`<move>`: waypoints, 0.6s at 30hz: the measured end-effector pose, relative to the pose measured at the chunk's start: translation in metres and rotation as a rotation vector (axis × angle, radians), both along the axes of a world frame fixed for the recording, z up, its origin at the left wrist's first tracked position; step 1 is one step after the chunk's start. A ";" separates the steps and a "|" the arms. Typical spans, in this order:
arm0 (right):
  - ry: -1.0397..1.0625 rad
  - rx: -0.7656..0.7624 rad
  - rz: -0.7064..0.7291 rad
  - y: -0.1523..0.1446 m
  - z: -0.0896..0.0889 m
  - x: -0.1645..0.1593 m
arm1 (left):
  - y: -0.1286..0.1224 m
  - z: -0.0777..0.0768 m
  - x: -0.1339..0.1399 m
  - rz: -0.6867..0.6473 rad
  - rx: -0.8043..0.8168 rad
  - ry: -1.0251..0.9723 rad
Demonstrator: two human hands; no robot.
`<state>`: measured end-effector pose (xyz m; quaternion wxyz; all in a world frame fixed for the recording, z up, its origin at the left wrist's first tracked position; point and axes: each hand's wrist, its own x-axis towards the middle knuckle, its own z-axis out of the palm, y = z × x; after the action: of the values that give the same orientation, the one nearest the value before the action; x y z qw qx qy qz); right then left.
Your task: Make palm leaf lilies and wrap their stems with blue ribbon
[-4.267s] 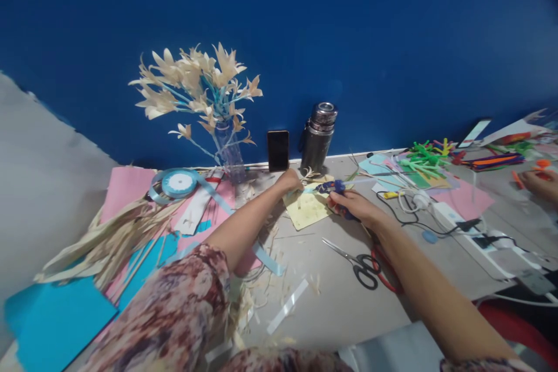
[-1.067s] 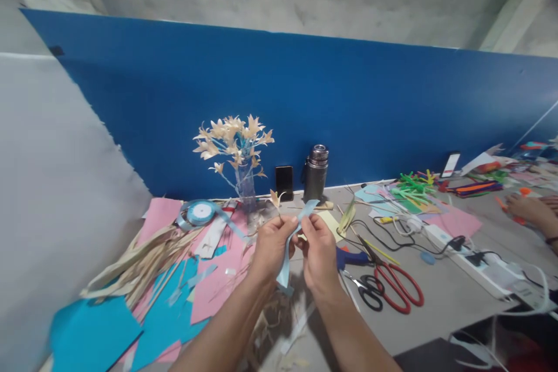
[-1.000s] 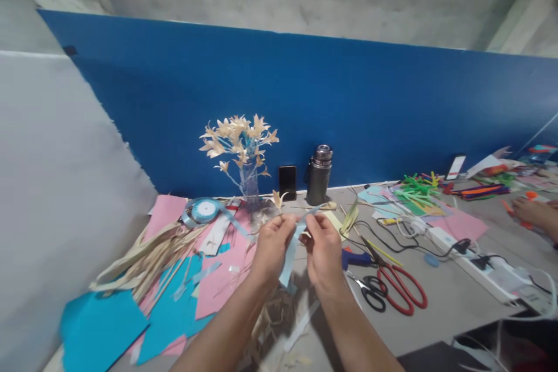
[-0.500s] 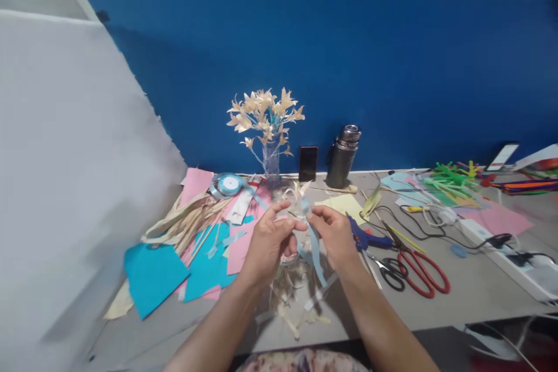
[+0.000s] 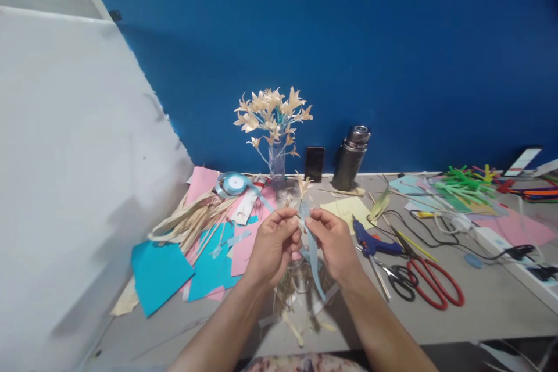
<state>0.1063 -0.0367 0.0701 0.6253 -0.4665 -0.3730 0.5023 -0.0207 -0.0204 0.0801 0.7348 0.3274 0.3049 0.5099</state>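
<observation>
A cream-coloured handmade flower (image 5: 304, 187) stands upright between my hands. My left hand (image 5: 274, 247) is closed, thumb and forefinger pinching the flower's thin stem just below the bloom. In a pinch, my right hand (image 5: 335, 239) holds a pale blue ribbon (image 5: 314, 267) against that stem, and its loose end hangs down between my wrists. Where ribbon and stem meet, the fingertips partly hide them. Under my hands lie tangled fibre strips and scraps (image 5: 296, 322). Behind stands a clear vase (image 5: 276, 165) with a bunch of similar cream flowers (image 5: 272, 110).
To the left are a blue ribbon roll (image 5: 234, 183), dried strips (image 5: 198, 215) and turquoise paper (image 5: 161, 273). On the right lie a blue glue gun (image 5: 372, 243), black scissors (image 5: 401, 282), red-handled scissors (image 5: 436, 285) and a power strip (image 5: 505, 253). A phone (image 5: 314, 164) and flask (image 5: 350, 160) stand behind.
My left fingers, spread before, have closed on the flower stem. My right hand still pinches the ribbon. The whole scene has shifted slightly right in view.
</observation>
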 end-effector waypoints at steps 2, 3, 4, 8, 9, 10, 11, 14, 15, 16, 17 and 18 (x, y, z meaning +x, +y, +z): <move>0.017 -0.007 0.012 -0.001 0.000 -0.001 | 0.000 -0.002 0.002 -0.009 -0.009 -0.006; 0.035 -0.010 0.030 -0.001 0.000 -0.001 | 0.000 -0.003 0.003 -0.017 -0.012 -0.007; 0.058 -0.011 0.053 -0.001 0.000 -0.002 | -0.001 -0.003 0.004 -0.026 -0.014 -0.008; 0.134 -0.006 0.117 -0.003 0.000 -0.003 | -0.004 -0.002 0.009 -0.039 -0.026 -0.023; 0.140 -0.007 0.116 -0.004 0.000 -0.003 | -0.004 -0.002 0.010 -0.037 -0.029 -0.024; 0.143 -0.007 0.111 -0.004 -0.001 -0.003 | -0.004 -0.002 0.011 -0.035 -0.034 -0.022; 0.143 -0.006 0.106 -0.005 -0.001 -0.003 | -0.005 -0.001 0.011 -0.034 -0.038 -0.017; 0.135 -0.003 0.095 -0.006 -0.002 -0.004 | -0.005 -0.001 0.012 -0.031 -0.050 -0.004; 0.135 -0.003 0.092 -0.006 -0.002 -0.004 | -0.005 -0.002 0.012 -0.029 -0.053 -0.002; 0.136 -0.002 0.089 -0.006 -0.002 -0.004 | -0.006 -0.002 0.012 -0.025 -0.055 0.001; 0.138 0.000 0.084 -0.006 -0.002 -0.004 | -0.006 -0.002 0.012 -0.020 -0.057 0.004; 0.142 0.004 0.078 -0.006 -0.001 -0.004 | -0.007 -0.002 0.012 -0.013 -0.061 0.007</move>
<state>0.1018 -0.0431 0.0688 0.6311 -0.4136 -0.3465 0.5574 -0.0084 -0.0269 0.0780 0.7466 0.3089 0.3206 0.4943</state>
